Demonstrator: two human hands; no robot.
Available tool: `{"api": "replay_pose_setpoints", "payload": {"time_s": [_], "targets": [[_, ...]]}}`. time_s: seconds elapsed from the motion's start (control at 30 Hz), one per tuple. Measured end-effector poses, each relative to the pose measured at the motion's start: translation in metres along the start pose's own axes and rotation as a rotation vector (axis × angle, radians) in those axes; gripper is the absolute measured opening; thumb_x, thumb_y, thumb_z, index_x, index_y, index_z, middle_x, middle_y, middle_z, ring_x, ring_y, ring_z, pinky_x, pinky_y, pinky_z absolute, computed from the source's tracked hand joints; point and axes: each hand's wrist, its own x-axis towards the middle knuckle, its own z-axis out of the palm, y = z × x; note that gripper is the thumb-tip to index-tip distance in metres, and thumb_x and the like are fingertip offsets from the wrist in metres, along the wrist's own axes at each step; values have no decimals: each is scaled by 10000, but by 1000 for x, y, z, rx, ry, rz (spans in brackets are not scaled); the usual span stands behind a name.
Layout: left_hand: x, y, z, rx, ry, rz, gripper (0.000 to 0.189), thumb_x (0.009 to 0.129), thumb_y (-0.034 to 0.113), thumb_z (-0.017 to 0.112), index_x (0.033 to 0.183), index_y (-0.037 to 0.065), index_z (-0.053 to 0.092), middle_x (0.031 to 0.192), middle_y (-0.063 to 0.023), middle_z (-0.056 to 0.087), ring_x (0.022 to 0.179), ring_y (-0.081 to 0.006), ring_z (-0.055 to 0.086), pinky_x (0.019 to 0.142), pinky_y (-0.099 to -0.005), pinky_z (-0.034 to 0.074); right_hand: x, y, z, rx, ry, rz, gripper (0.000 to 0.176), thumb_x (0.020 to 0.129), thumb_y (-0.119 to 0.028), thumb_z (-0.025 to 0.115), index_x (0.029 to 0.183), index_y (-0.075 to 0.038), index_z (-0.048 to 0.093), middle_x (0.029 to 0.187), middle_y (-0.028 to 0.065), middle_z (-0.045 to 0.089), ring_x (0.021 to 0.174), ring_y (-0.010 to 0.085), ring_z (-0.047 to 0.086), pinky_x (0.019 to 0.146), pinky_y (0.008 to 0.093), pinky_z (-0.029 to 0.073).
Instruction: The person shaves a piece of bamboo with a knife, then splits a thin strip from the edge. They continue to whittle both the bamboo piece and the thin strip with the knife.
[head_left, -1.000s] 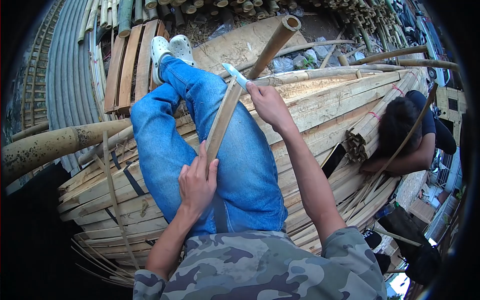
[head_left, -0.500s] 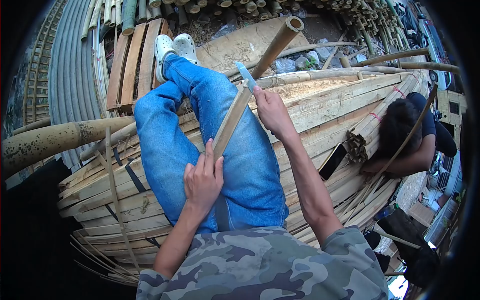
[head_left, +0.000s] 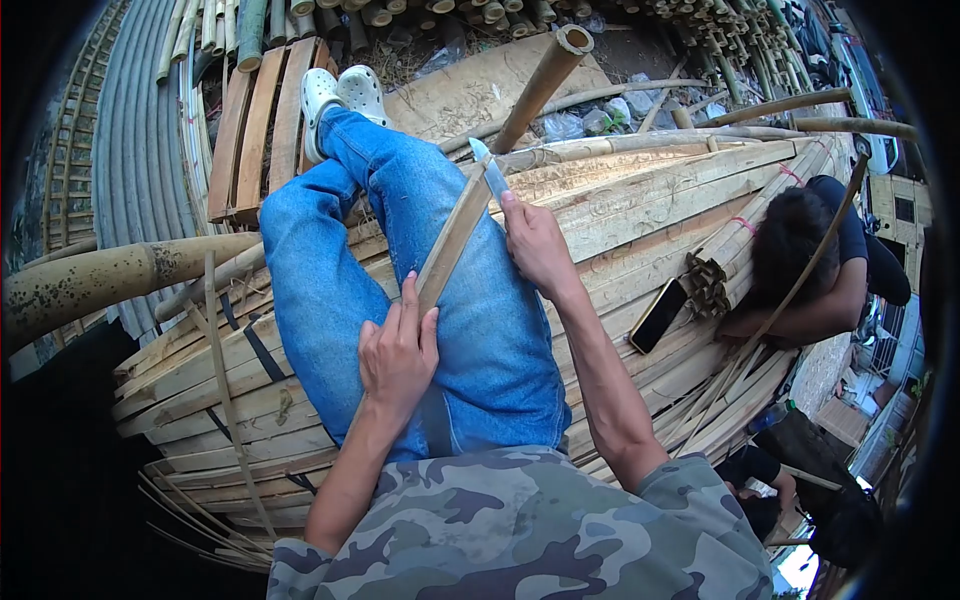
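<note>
Left hand [head_left: 395,362] grasping near part of flat strip [head_left: 451,238], index finger along it; strip slants over jeans [head_left: 505,340], far end well beyond fingers. Right hand [head_left: 537,243] clenched round knife [head_left: 494,180], blade crossing strip's far end. Bottle [head_left: 769,418] at right, contents too small to tell. Knife handle hidden in fist; strip's near end covered by left hand; hands of second person [head_left: 848,298] hard to make out.

Grey-green camouflage shirt [head_left: 500,520], faded blue jeans [head_left: 480,320], white clogs [head_left: 360,92], tan strip [head_left: 453,240], pale-blue knife blade [head_left: 495,181].
</note>
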Motion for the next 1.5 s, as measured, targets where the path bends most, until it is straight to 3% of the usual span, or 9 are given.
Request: {"api": "replay_pose_setpoints", "payload": {"time_s": [0.17,0.33,0.43,0.67,0.73,0.8,1.03,1.1,1.5], "targets": [[0,-4,-3,-109,-30,5,478,964,225,585,1364,-29,519,786,-120,641,580,-234,565,566,-341,370,-1,1,-9,-11,-14,16,521,1047,-440,429,642,-112,457,523,-60,380,431,53,311,393,262,256],[4,-12,-8,-288,-140,-93,515,965,203,592,1396,-46,460,1042,-239,683,893,-376,694,764,-428,539,28,-31,-27,-1,-246,210,483,1031,-458,466,662,-148,439,512,-86,329,420,29,279,368,239,199],[5,-14,-2,-283,-32,-35,498,967,218,583,1369,-59,488,851,-179,662,676,-308,642,621,-384,480,36,-42,-28,-139,-235,131,542,1023,-459,472,647,-68,474,527,-53,351,482,63,310,432,296,256],[6,-13,-5,-295,-47,-48,506,966,213,580,1379,-59,474,853,-185,661,686,-323,650,632,-395,496,54,-45,-13,-239,-214,21,592,1020,-438,464,690,48,533,541,38,420,548,129,398,536,375,369],[8,-12,-8,-316,-135,-108,513,964,184,587,1398,-55,451,1062,-261,673,911,-391,694,769,-423,548,58,-43,-6,-199,-185,-33,595,1023,-434,458,692,56,530,544,58,437,557,144,414,556,390,385],[9,-10,-9,-288,-123,-117,512,963,184,586,1396,-55,455,1032,-252,677,868,-381,696,741,-418,545,59,-43,-1,-221,-178,12,597,1029,-426,442,700,66,517,560,89,466,573,164,435,589,414,403],[3,-2,0,-104,-40,-49,511,952,187,593,1396,-38,477,802,-163,632,611,-286,624,564,-383,469,32,-26,-1,-104,-126,46,581,1048,-408,404,692,40,507,555,45,417,562,127,398,547,374,376],[2,-1,0,-103,-45,-55,510,952,186,592,1396,-38,477,801,-160,630,613,-281,626,565,-381,469,31,-21,1,-10,-110,17,523,1052,-434,414,668,-85,479,527,-58,379,442,56,328,412,269,269],[2,2,0,-79,-25,-58,506,947,183,598,1387,-41,486,803,-157,636,625,-274,636,567,-375,475,-6,-5,-1,61,-164,37,488,1056,-423,418,674,-121,455,544,-76,367,455,36,308,413,249,241]]}}
